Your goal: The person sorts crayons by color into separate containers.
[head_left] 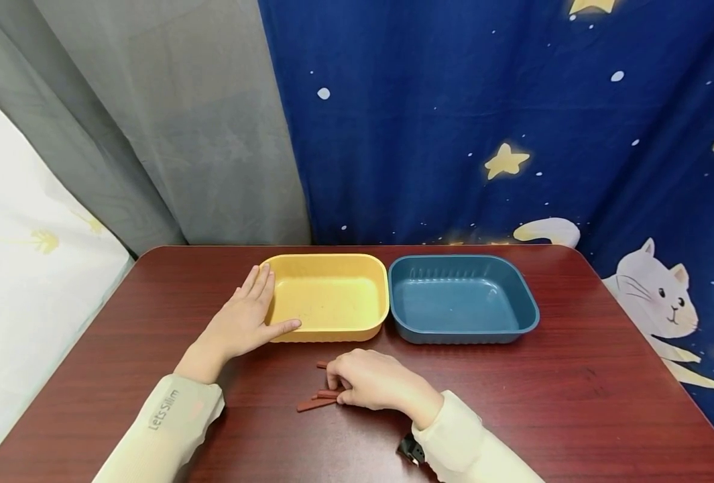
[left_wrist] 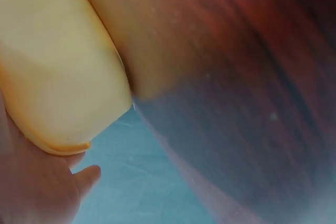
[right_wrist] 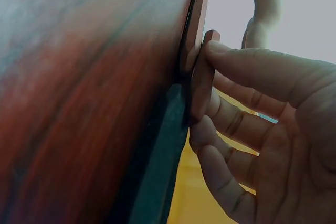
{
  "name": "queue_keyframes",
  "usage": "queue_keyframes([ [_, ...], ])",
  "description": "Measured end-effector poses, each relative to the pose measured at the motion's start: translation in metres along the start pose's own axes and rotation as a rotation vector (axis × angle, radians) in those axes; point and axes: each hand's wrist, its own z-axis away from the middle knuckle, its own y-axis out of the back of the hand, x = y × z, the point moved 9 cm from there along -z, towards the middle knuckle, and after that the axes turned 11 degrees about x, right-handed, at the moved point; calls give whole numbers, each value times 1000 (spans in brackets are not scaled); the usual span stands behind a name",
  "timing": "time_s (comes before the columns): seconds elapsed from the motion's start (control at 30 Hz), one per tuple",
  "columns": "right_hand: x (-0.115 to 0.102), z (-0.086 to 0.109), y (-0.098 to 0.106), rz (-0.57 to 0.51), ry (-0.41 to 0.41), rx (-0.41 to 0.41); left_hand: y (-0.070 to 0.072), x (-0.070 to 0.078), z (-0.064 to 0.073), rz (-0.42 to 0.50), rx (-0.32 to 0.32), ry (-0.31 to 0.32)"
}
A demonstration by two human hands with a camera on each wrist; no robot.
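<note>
My right hand (head_left: 381, 381) is low over the table in front of the yellow bin. Between its thumb and fingertips it pinches a small reddish-brown stick (right_wrist: 203, 80), flat-sided with angled ends. A second such stick (right_wrist: 194, 32) lies right beside it, and a long dark bar (right_wrist: 160, 156) stretches below in the right wrist view. From above, reddish-brown sticks (head_left: 316, 404) poke out left of the hand, which hides the rest. My left hand (head_left: 239, 322) rests on the left rim of the yellow bin (head_left: 365, 329), fingers straight and thumb along the front edge.
A dark blue bin (head_left: 465, 333) stands close against the yellow one's right side. Both sit toward the back of the dark red wooden table (head_left: 574, 389). Behind the table hang a grey curtain (head_left: 212, 134) and a blue starry one (head_left: 423, 134). A black device (head_left: 412, 448) shows by the right cuff.
</note>
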Motion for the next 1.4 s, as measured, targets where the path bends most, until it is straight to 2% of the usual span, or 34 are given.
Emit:
queue_keyframes([
  [0.37, 0, -2, 5, 2, 35, 40, -3, -2, -1, -35, 7, 16],
  [0.73, -4, -5, 17, -110, 86, 134, -2, -1, -2, -15, 12, 16],
  [1.0, -10, -10, 33, -170, 170, 214, 1, 0, -3, -10, 22, 18],
  [1.4, -5, -17, 48, -302, 172, 316, -2, -1, 1, 2, 10, 23],
])
